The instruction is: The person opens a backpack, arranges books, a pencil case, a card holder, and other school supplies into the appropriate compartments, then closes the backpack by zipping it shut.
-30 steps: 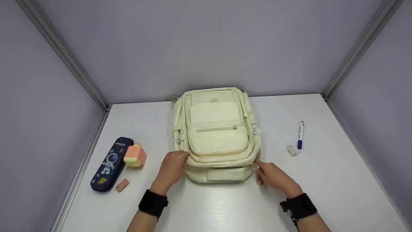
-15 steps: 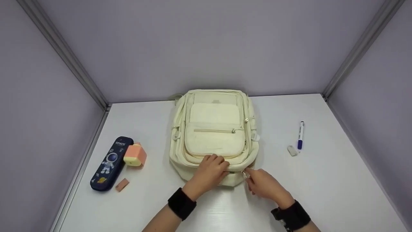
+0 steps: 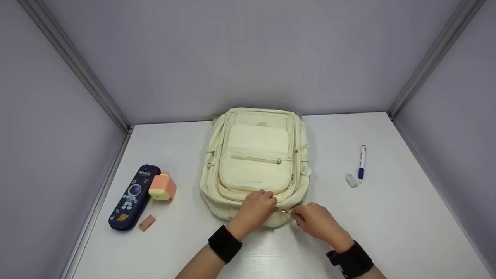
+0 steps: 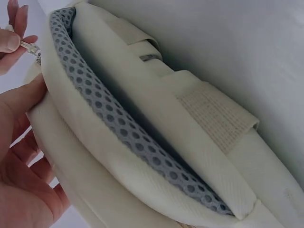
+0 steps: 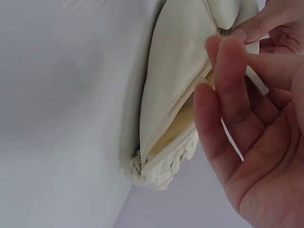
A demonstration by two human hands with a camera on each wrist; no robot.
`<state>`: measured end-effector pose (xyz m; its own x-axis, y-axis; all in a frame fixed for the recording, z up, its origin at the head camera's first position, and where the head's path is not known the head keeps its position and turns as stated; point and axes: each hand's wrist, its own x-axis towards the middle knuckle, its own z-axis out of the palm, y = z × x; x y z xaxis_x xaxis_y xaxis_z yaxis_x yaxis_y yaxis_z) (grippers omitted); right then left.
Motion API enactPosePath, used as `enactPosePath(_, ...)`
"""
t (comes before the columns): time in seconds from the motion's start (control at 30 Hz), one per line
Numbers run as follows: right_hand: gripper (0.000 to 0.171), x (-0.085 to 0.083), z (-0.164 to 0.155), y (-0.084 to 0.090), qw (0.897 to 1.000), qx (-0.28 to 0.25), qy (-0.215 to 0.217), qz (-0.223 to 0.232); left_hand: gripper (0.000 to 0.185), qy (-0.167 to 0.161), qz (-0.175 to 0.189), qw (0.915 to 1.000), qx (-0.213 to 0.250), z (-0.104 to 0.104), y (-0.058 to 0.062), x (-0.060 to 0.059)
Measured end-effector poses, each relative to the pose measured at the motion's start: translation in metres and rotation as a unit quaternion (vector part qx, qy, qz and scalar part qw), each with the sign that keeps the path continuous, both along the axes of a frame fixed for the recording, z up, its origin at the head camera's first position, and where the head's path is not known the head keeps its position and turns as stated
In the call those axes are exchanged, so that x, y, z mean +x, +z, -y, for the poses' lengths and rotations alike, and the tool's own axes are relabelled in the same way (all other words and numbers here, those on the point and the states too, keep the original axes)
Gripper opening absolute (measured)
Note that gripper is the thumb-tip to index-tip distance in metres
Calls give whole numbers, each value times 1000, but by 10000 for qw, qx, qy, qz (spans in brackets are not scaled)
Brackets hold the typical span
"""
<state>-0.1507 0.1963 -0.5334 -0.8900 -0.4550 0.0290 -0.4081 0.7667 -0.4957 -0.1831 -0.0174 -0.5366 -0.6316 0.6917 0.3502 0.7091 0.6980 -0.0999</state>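
Tabletop (image 3: 403, 221), curled right hand (image 3: 317, 221) at zip-pull (image 4: 31, 48)

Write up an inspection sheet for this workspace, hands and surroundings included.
Surface: white table, glare near the front.
Job's things: cream backpack, front up; zipper pull at its near end.
Clutter: left, navy case, orange-and-yellow boxy item, small pinkish block; right, marker, pale block.
Hands: left hand grips the backpack's near edge; right hand pinches the zipper pull.
Cables: nothing seen.
Surroundings: grey-lilac panels, metal corner rails.
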Motion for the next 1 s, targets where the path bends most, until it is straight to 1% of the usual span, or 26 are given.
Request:
enactPosePath(0.07, 9, -4, -6, -3, 9997, -114, 3, 206, 23, -16, 12, 10000, 58, 1, -1, 0)
enactPosePath(0.17, 12, -10, -16, -8, 9986, -175, -128, 479, 21, -55, 12, 9999, 142, 2, -3, 1)
enactPosePath(0.27, 12, -17, -26, -12, 9983, -123, -260, 505, 18, -120, 8, 9997, 202, 2, -5, 1)
enactPosePath(0.4, 12, -27, -37, -16, 9989, -72, -303, 346, 18, -156, 73, 9995, 276, 4, -6, 1)
enactPosePath(0.47, 12, -31, -42, -17, 9989, -37, -333, 338, 18, -165, 126, 9993, 311, 5, -7, 2)
enactPosePath(0.6, 12, -39, -51, -19, 9977, 120, -561, 361, 17, -215, 195, 9987, 426, 6, -9, 2)
enactPosePath(0.7, 10, -45, -56, -20, 9970, 290, -697, 190, 14, -232, 233, 9985, 446, 6, -9, 3)
enactPosePath(0.83, 8, -54, -59, -21, 9960, 490, -724, -159, 10, -189, 320, 9985, 395, 5, -7, 4)
enactPosePath(1.0, 8, -66, -61, -20, 9943, 618, -826, -253, 9, -186, 361, 9983, 422, 4, -5, 5)
